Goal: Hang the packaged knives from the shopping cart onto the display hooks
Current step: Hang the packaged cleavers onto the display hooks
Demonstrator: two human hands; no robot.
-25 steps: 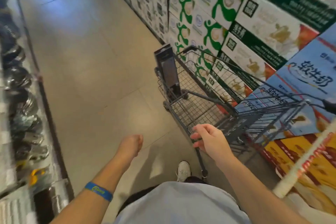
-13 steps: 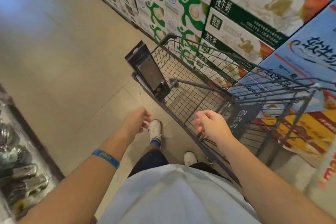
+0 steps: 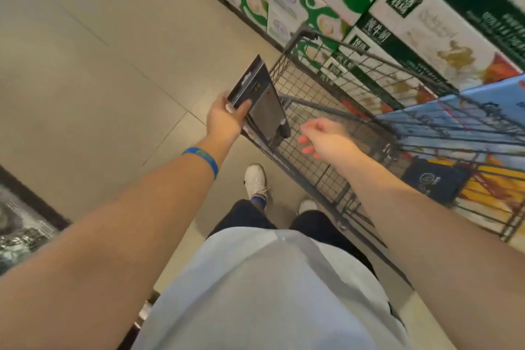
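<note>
A dark, flat packaged knife (image 3: 260,99) leans against the left end of the grey wire shopping cart (image 3: 318,133). My left hand (image 3: 224,119) grips the package near its upper half, thumb across its front. My right hand (image 3: 324,139) hovers over the cart basket with relaxed fingers and holds nothing. The display hooks are not in view.
Stacked milk cartons (image 3: 355,8) line the right side behind the cart. A low shelf of shiny goods (image 3: 20,230) runs along the bottom left. Beige tiled floor (image 3: 99,65) spreads between them. My white shoes (image 3: 255,182) stand beside the cart.
My left hand has risen from beside my leg and taken hold of the knife package. My right hand has let go of the cart rim and lifted. The view has tilted down.
</note>
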